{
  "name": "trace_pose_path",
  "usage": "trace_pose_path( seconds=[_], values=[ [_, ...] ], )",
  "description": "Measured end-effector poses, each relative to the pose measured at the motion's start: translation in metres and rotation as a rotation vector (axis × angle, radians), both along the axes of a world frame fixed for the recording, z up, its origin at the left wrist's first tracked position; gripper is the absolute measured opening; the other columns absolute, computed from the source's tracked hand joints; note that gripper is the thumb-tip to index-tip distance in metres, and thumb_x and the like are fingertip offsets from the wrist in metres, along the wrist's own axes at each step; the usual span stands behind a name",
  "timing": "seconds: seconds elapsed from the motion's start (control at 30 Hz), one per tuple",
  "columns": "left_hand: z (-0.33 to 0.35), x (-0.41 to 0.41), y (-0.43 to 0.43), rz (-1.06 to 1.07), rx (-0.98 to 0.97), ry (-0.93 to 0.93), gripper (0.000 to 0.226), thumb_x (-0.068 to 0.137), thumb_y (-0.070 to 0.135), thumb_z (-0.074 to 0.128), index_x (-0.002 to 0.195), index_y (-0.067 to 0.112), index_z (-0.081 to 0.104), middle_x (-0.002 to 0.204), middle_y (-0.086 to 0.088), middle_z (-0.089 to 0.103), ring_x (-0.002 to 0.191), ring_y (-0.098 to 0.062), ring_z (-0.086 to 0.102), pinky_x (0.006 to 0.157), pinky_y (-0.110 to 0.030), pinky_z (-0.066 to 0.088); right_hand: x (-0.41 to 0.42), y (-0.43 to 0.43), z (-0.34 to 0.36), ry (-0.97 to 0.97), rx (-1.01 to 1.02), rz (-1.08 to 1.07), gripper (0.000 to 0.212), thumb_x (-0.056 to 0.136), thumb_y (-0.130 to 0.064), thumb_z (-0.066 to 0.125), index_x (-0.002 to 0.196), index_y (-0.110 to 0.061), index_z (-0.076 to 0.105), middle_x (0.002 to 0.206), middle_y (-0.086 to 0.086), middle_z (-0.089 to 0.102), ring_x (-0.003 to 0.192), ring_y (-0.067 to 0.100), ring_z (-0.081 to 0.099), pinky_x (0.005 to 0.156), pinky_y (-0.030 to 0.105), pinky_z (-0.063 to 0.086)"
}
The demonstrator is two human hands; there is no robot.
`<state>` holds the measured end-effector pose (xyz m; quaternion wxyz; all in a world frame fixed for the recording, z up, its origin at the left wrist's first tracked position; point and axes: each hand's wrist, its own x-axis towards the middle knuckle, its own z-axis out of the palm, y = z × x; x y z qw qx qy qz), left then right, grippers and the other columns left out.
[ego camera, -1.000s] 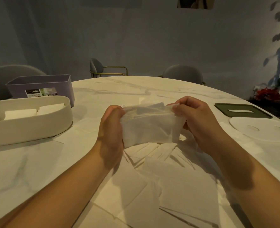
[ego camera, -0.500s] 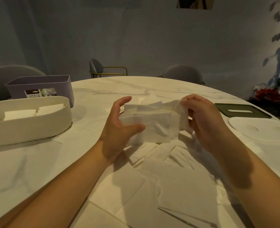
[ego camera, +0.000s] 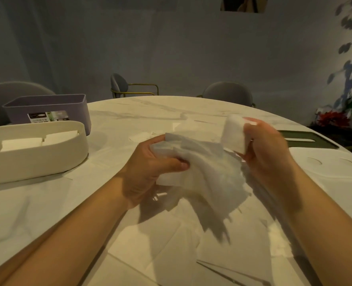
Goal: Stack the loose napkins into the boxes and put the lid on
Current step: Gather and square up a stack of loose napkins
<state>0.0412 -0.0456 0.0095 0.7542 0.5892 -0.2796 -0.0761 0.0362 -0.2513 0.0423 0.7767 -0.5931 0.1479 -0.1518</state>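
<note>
My left hand grips a loose bundle of white napkins above the table's middle. My right hand pinches a small folded stack of napkins, lifted up and to the right of the bundle. More loose napkins lie spread on the marble table below my forearms. At the left stands the cream oval box with two napkin stacks inside. Behind it sits the purple box. The dark green lid and the white lid lie at the right.
The round marble table curves away at the back, with grey chairs behind it. A plant with red flowers stands at the far right, beyond the table's edge.
My hands have pulled apart. The right hand has lifted a small folded stack up and to the right, while the left thumb has closed over the rest of the bundle, which now fans downward.
</note>
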Motion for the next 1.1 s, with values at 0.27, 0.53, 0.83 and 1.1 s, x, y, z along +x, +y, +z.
trace_pose_path(
  seconds=[0.27, 0.53, 0.83, 1.1],
  values=[
    [-0.006, 0.005, 0.0, 0.083, 0.047, 0.056, 0.045, 0.039, 0.015, 0.082, 0.083, 0.022, 0.075, 0.089, -0.006, 0.073, 0.083, -0.021, 0.069, 0.065, -0.029, 0.055, -0.017, 0.02, 0.003, -0.071, -0.143, 0.641, 0.013, 0.094, -0.004, 0.051, 0.085, -0.006, 0.061, 0.075, 0.009, 0.065, 0.057, 0.017, 0.062, 0.05, 0.023, 0.053],
    [-0.006, 0.004, -0.002, 0.134, 0.051, 0.021, 0.054, 0.04, 0.019, 0.081, 0.092, 0.025, 0.073, 0.103, 0.006, 0.071, 0.094, -0.017, 0.067, 0.072, -0.028, 0.056, -0.017, 0.018, 0.001, -0.006, -0.103, 0.777, 0.014, 0.091, 0.006, 0.048, 0.096, -0.003, 0.059, 0.079, 0.012, 0.064, 0.057, 0.018, 0.063, 0.052, 0.025, 0.056],
    [-0.008, 0.006, -0.004, 0.468, 0.038, -0.051, 0.03, 0.059, 0.019, 0.081, 0.081, 0.027, 0.062, 0.079, 0.005, 0.066, 0.079, -0.015, 0.063, 0.066, -0.03, 0.056, -0.012, 0.011, -0.002, -0.127, -0.268, 0.812, 0.034, 0.076, -0.037, 0.065, 0.109, -0.031, 0.059, 0.103, -0.004, 0.068, 0.09, 0.016, 0.068, 0.071, 0.023, 0.056],
    [-0.001, 0.003, -0.007, 0.541, 0.084, -0.141, 0.042, 0.081, 0.014, 0.071, 0.101, 0.038, 0.043, 0.103, 0.015, 0.051, 0.092, -0.014, 0.057, 0.06, -0.016, 0.054, -0.003, 0.015, -0.015, -0.34, -0.567, 0.493, 0.046, 0.077, 0.001, 0.069, 0.105, -0.033, 0.057, 0.102, -0.009, 0.063, 0.093, 0.006, 0.063, 0.071, 0.022, 0.057]
  ],
)
